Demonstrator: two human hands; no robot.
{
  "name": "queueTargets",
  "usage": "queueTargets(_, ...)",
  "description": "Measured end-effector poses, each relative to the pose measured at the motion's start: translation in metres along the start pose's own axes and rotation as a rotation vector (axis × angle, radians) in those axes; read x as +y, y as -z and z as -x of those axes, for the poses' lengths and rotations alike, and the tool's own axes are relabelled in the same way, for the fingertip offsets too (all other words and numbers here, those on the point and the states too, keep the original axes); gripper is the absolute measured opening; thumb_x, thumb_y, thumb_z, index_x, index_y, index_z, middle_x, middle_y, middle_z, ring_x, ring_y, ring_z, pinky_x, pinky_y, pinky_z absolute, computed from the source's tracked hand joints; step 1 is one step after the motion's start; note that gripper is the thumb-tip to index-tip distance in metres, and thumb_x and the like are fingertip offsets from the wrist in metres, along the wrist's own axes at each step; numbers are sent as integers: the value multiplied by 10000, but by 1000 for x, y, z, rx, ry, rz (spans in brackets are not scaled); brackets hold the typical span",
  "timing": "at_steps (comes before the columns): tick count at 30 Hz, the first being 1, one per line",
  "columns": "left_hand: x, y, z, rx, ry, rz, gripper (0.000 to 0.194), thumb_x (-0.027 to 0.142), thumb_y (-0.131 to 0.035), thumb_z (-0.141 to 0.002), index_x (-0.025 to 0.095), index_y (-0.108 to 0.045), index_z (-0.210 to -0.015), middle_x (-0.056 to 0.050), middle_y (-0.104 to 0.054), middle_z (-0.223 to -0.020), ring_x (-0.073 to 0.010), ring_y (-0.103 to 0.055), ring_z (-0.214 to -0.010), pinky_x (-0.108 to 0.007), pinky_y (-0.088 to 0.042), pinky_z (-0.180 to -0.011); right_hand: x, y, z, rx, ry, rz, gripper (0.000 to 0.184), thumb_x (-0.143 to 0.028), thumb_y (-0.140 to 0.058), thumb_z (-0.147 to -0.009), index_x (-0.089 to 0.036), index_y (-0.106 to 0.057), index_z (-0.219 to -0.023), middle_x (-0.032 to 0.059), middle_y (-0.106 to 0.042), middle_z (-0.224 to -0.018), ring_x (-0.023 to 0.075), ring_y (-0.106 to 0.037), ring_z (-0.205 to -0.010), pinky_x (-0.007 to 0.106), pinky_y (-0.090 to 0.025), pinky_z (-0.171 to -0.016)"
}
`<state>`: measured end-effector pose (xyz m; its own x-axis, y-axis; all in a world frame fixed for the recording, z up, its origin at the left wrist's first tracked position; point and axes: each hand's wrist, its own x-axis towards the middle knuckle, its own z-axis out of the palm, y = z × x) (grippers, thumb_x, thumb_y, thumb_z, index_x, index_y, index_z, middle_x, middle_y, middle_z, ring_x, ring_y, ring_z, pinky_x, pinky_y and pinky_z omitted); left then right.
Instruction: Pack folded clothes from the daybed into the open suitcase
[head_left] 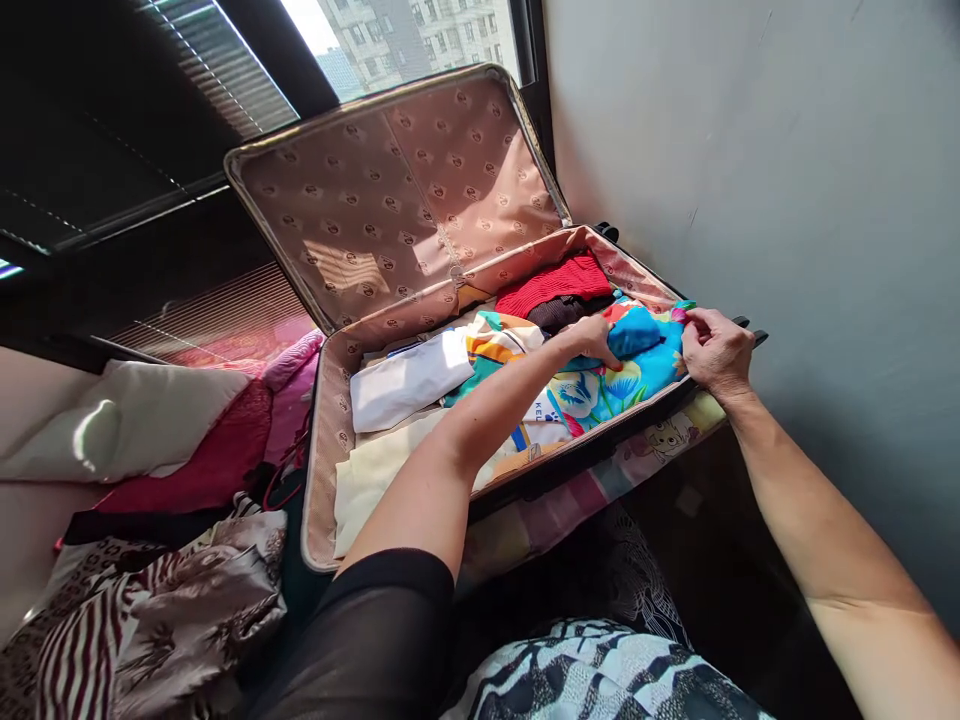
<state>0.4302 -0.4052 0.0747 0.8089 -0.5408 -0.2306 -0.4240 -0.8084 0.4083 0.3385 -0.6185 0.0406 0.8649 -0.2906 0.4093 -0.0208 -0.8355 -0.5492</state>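
Nearest me lies a heap of striped and patterned cloth (pixel 150 610) on the bed, not in the case. Beyond it the open suitcase (pixel 322 470) looks mostly filled: cream and white folded pieces (pixel 409 385), a red knit (pixel 555 283) at the back. My left hand (pixel 592 340) presses flat, fingers spread, on the bright blue flowered garment (pixel 637 365). My right hand (pixel 716 350) is curled at that garment's edge by the case's rim, pinching it; the cloth sits between both hands.
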Motion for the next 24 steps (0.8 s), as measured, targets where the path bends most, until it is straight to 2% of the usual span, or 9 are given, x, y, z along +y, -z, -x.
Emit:
queueTargets(2, 19, -21, 24, 114, -151, -123, 138, 283, -853, -913, 161, -788, -917, -169, -750, -967, -383, -742, -1054, -443, -557, -974, 2, -1, 1, 3, 0, 3, 434, -241, -489, -988, -145, -810, -1264, 185, -812, -1176, 307, -789, -997, 416, -620, -989)
queueTargets(5, 37, -50, 60, 273, -377, -307, 301, 157, -514, -1086, 143, -815, -1077, -225, -768, -1119, -337, -720, -1116, -454, -497, -987, 7, -3, 3, 51, 0, -14, 416, -242, -490, -976, -164, -817, -1222, 178, -814, -1181, 314, -793, -1025, 436, -628, -998)
queueTargets(8, 39, -62, 78, 273, -443, -394, 350, 145, -470, -1101, 138, -818, -1137, -222, -764, -1150, -322, -701, -1105, -437, -483, -929, 10, -4, 3, 89, 0, -40, 398, -258, -485, -969, -192, -821, -1171, 167, -820, -1162, 318, -792, -1026, 458, -636, -995)
queueTargets(13, 35, -61, 84, 284, -379, -373, 346, 169, -462, -1117, 158, -804, -1167, -207, -736, -1184, -317, -677, -1123, -432, -500, -901, 11, -4, 1, 111, -20, -59, 373, -282, -495, -924, -192, -811, -1101, 178, -822, -1136, 329, -793, -996, 473, -633, -980)
queueTargets(15, 35, -58, 82, 274, -293, -306, 314, 179, -489, -1107, 177, -784, -1217, -200, -710, -1253, -318, -679, -1150, -435, -527, -920, 12, -4, 1, 127, -8, -73, 371, -294, -491, -916, -198, -808, -1082, 179, -824, -1131, 339, -792, -1012, 484, -630, -986)
queueTargets(17, 30, -50, 74, 245, -205, -205, 246, 229, -650, -1039, 198, -762, -1256, -193, -673, -1348, -336, -672, -1208, -451, -553, -974, 14, -4, 1, 138, 15, -85, 376, -302, -487, -919, -190, -809, -1076, 189, -823, -1134, 346, -792, -1019, 493, -629, -992)
queueTargets(20, 9, -23, 51, 211, -42, 19, 586, 338, -964, -745, 202, -748, -1272, -194, -649, -1410, -418, -633, -1315, -496, -561, -1069, 16, -5, 0, 153, 42, -79, 381, -296, -486, -921, -172, -814, -1069, 201, -822, -1134, 344, -794, -1011, 492, -634, -990)
queueTargets(22, -15, -1, 35, 144, 34, 218, 746, 361, -1053, -573, 196, -765, -1241, -164, -718, -1285, -432, -659, -1283, -464, -582, -1053, 18, -6, 0, 155, 53, -65, 369, -292, -490, -928, -181, -817, -1060, 185, -825, -1112, 329, -793, -998, 480, -640, -985)
queueTargets(24, -39, 18, 27, -2, 78, 381, 689, 357, -1067, -535, 196, -795, -1147, -104, -774, -1074, -382, -728, -1160, -377, -607, -973, 20, -8, -1, 162, 67, -59, 348, -290, -501, -931, -194, -816, -1042, 164, -825, -1082, 313, -790, -979, 463, -644, -972)
